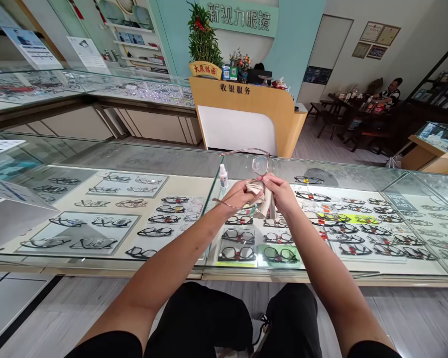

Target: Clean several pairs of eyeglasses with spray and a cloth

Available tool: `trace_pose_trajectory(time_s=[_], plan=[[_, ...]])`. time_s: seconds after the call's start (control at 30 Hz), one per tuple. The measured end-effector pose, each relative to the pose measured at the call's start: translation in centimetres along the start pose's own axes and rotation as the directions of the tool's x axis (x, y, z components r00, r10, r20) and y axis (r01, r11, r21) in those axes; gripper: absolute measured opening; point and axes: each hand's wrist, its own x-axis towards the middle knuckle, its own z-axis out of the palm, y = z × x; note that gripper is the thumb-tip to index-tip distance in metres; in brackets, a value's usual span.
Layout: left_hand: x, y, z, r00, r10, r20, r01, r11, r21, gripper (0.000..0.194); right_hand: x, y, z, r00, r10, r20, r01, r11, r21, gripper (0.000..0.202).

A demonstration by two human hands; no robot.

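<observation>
Above the glass counter, my left hand (pixel 239 195) is closed on a beige cloth (pixel 263 201) wrapped about part of a pair of thin-framed glasses (pixel 260 164). One lens rim stands up beyond the fingers, and a temple arm extends to the left below the left wrist. My right hand (pixel 280 192) pinches the cloth and the near edge of the frame, close beside the left hand. The cloth hangs down between both hands. A small white bottle (pixel 223 177) stands upright on the glass just left of the hands.
The glass display counter (pixel 186 268) holds rows of eyeglasses under its top. A folded white card (pixel 15 209) stands at its left end. Beyond are a wooden cashier desk (pixel 242 99) with a plant (pixel 204 37), and a seated person (pixel 391 94) at a table.
</observation>
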Motion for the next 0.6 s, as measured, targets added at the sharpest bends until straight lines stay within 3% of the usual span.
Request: trace_pose_trajectory(time_s=[0.13, 0.3, 0.47, 0.6], plan=[[0.3, -0.6, 0.5, 0.993, 0.066, -0.100, -0.065, 0.998, 0.020, 0.047, 0.1, 0.7, 0.0, 0.999, -0.031, 0.031, 0.032, 0.999, -0.028, 0.035], [0.5, -0.8, 0.3, 0.990, 0.054, -0.130, -0.047, 0.997, 0.060, 0.050, 0.3, 1.0, -0.2, 0.998, -0.057, 0.041, 0.059, 0.996, -0.060, 0.034], [0.3, -0.1, -0.5, 0.998, -0.065, 0.002, 0.065, 0.998, 0.025, 0.052, 0.5, 0.8, -0.5, 0.999, 0.014, -0.030, -0.012, 0.999, 0.034, 0.039], [0.0, 0.3, -0.5, 0.997, -0.049, 0.057, 0.047, 0.998, 0.050, 0.050, 0.4, 0.7, -0.2, 0.998, 0.045, -0.039, -0.041, 0.995, 0.095, 0.041]])
